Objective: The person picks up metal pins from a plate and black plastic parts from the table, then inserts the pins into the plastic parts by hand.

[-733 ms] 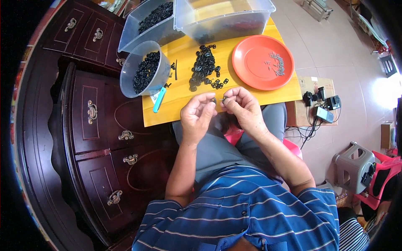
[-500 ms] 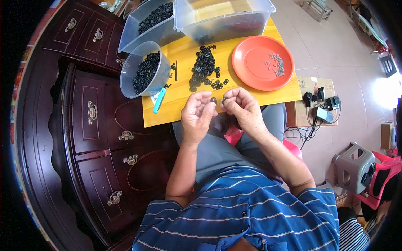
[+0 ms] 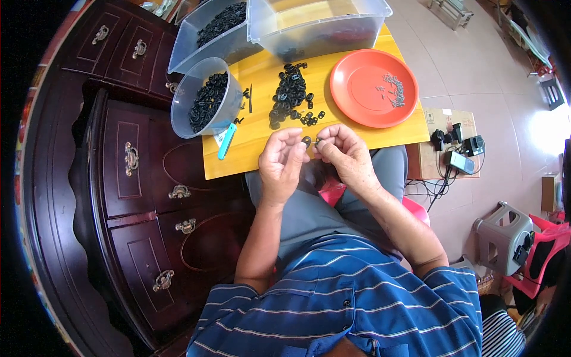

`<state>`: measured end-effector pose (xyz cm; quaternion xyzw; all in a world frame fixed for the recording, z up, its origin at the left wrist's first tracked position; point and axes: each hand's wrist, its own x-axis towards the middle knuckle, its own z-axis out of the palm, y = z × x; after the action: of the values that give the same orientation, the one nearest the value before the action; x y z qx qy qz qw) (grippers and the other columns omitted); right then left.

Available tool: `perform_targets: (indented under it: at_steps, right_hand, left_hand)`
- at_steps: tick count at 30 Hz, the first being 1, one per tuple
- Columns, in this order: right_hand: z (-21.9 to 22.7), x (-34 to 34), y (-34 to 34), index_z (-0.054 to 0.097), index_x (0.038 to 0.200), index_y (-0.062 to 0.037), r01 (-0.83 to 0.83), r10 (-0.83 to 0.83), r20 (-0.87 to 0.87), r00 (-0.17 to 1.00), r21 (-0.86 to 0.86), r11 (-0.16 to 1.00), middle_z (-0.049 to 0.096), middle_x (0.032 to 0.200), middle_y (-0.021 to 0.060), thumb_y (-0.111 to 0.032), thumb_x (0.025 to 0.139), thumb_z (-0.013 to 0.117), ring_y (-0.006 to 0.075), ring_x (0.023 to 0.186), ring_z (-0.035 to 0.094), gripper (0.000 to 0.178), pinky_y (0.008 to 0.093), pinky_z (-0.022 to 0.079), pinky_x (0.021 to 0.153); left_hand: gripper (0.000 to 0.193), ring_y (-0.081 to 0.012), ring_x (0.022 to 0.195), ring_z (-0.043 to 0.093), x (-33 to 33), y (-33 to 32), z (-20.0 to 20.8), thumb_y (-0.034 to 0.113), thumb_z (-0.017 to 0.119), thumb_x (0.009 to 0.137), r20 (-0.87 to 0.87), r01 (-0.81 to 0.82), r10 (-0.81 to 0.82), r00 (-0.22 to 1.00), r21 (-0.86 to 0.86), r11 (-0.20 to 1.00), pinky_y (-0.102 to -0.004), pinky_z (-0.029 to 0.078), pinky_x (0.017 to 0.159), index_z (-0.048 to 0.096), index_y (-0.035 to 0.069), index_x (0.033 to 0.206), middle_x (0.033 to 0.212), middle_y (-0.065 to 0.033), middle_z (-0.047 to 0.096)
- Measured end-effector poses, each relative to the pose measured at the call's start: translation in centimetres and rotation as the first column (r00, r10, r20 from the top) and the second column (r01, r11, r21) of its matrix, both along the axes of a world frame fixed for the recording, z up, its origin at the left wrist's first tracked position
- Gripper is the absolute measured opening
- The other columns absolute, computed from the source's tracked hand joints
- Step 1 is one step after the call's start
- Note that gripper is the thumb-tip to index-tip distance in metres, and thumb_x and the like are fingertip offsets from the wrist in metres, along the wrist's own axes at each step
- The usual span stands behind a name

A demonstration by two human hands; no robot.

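Note:
My left hand [image 3: 282, 162] pinches a small black ring-shaped part [image 3: 306, 141] between thumb and fingertips, just over the near edge of the yellow board [image 3: 262, 128]. My right hand [image 3: 346, 156] is close against it and holds a tiny metal piece [image 3: 318, 141] at its fingertips, almost touching the black part. A loose pile of the same black parts [image 3: 289, 95] lies on the board just beyond both hands. An orange plate [image 3: 363, 89] with a few small metal pieces sits to the right of the pile.
A round clear tub [image 3: 205, 101] of black parts stands at the board's left, with a teal pen-like tool [image 3: 226, 141] beside it. Two clear bins [image 3: 309, 27] sit at the back. A dark wooden cabinet [image 3: 137, 178] lies to the left; chargers and stools are on the floor at right.
Both hands have stayed together at the board's near edge; only the fingertips have shifted slightly around the small parts.

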<state>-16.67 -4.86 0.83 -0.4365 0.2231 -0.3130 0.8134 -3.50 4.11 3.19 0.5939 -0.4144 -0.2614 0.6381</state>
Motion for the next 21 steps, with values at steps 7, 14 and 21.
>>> perform_targets:
  at_steps: [7,14,21]
  right_hand:
    - [-0.09,0.10,0.19,0.058,0.108,-0.0032,0.010,-0.010,0.003,1.000,0.008,1.000,0.065,0.091,0.0005,-0.007,0.098,0.059,0.0056,0.084,0.062,0.010,0.0203,0.048,0.074]
    - [0.39,0.08,0.10,0.057,0.106,0.0008,0.019,-0.019,-0.012,1.000,0.013,1.000,0.066,0.091,0.0040,-0.004,0.096,0.059,0.0089,0.085,0.065,0.011,0.0250,0.055,0.080]
    - [0.23,0.05,0.09,0.057,0.105,0.0008,0.036,-0.037,-0.037,0.999,-0.007,0.999,0.066,0.090,0.0038,-0.004,0.096,0.059,0.0087,0.083,0.066,0.010,0.0250,0.055,0.080]
  left_hand:
    - [0.025,-0.0081,0.074,0.060,-0.04,0.01,0.07,0.005,0.062,0.098,-0.005,-0.015,0.015,1.000,0.007,1.000,-0.0214,0.051,0.070,0.057,-0.002,0.122,0.099,-0.0054,0.061]
    - [0.026,-0.0081,0.074,0.059,0.01,-0.18,-0.29,0.005,0.063,0.098,-0.003,-0.013,0.013,1.000,0.002,1.000,-0.0222,0.051,0.070,0.058,-0.002,0.122,0.099,-0.0056,0.061]
    - [0.027,-0.0080,0.074,0.059,-0.13,-0.25,-0.41,0.007,0.063,0.098,-0.018,-0.012,0.012,1.000,0.011,1.000,-0.0218,0.051,0.070,0.058,-0.002,0.123,0.098,-0.0054,0.062]
